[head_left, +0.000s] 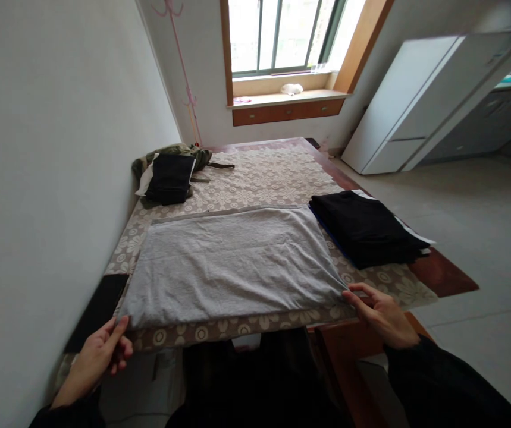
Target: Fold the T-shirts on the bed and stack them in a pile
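A grey cloth garment (237,264) lies spread in a wide, flat shape on the patterned tablecloth (264,178), with light wrinkles across it. My left hand (99,355) pinches its near left corner between thumb and fingers. At the near right corner, my right hand (379,312) grips the fabric between thumb and fingertips. A stack of folded black clothes (366,229) rests to the right of the grey garment. Another folded black garment (170,177) sits at the far left, on top of a camouflage-coloured item (201,157).
A white wall (59,148) runs along the table's left side. Behind the table are a pink coat stand (179,53) and a window sill (304,97). A white fridge (409,98) stands at the back right. A wooden stool (344,351) is by the near right edge.
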Demonstrator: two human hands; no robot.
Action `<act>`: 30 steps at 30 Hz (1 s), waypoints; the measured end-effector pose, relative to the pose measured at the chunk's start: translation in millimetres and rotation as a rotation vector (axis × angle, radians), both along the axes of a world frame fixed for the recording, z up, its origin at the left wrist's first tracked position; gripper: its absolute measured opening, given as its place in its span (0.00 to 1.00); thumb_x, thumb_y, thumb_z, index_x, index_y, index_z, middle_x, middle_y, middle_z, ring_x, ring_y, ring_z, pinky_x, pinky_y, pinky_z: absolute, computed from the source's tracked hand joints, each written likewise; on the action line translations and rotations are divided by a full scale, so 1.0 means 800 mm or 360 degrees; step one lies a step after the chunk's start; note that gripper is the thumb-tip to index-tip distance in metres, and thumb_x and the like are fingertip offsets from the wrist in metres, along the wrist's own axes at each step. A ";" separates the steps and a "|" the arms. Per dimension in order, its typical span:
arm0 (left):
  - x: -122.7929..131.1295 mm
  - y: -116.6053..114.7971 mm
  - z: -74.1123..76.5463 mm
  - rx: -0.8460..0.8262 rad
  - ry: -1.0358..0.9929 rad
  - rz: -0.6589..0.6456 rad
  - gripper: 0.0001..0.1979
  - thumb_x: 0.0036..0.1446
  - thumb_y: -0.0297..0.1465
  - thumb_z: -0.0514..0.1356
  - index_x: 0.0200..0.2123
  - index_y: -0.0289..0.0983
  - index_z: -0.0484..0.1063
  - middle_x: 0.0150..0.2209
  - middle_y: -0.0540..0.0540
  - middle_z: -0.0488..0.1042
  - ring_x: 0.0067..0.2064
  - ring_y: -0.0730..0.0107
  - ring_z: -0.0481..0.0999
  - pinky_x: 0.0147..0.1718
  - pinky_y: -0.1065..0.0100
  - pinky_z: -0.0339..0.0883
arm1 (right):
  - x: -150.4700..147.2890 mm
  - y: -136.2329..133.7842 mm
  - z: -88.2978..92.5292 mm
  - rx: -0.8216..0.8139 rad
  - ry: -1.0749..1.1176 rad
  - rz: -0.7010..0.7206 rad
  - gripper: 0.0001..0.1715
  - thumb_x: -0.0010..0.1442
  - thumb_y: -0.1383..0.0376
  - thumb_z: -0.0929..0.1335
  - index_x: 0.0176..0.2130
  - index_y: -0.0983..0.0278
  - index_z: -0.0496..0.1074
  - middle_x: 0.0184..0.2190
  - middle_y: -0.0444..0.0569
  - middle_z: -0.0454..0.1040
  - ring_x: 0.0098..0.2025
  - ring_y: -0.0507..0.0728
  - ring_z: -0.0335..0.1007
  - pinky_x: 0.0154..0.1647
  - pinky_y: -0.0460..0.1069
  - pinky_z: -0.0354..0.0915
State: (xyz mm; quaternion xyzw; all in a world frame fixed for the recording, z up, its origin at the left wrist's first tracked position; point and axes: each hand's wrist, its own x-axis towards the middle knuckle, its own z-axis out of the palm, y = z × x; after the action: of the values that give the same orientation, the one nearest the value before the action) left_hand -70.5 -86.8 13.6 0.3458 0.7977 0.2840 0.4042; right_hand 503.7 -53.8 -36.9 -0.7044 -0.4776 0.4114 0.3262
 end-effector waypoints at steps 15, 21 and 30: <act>-0.028 0.005 -0.010 -0.0199 0.0282 0.0035 0.22 0.48 0.54 0.53 0.33 0.41 0.64 0.16 0.50 0.72 0.18 0.60 0.75 0.17 0.66 0.65 | 0.030 0.002 -0.001 -0.0209 0.0350 0.0042 0.38 0.45 0.34 0.72 0.38 0.61 0.66 0.11 0.35 0.60 0.11 0.47 0.46 0.14 0.43 0.40; -0.030 0.006 -0.006 -0.0245 0.0387 0.0037 0.22 0.51 0.55 0.51 0.32 0.43 0.65 0.18 0.50 0.74 0.21 0.58 0.77 0.20 0.63 0.69 | 0.012 0.001 0.010 -0.0355 0.0155 0.0181 0.32 0.52 0.35 0.68 0.34 0.59 0.63 0.17 0.42 0.73 0.11 0.49 0.57 0.11 0.43 0.47; -0.020 -0.004 -0.001 -0.0008 0.0326 0.0155 0.22 0.40 0.54 0.60 0.30 0.43 0.64 0.19 0.52 0.72 0.23 0.58 0.76 0.19 0.65 0.68 | 0.009 0.003 0.020 -0.0093 -0.0071 0.0037 0.26 0.51 0.42 0.72 0.26 0.59 0.65 0.18 0.42 0.71 0.19 0.54 0.68 0.20 0.47 0.65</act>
State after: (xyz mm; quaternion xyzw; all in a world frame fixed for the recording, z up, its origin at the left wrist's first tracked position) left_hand -86.6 -89.6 12.7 0.3328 0.8514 0.2646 0.3071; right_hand 510.6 -51.1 -20.8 -0.7171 -0.4805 0.4132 0.2899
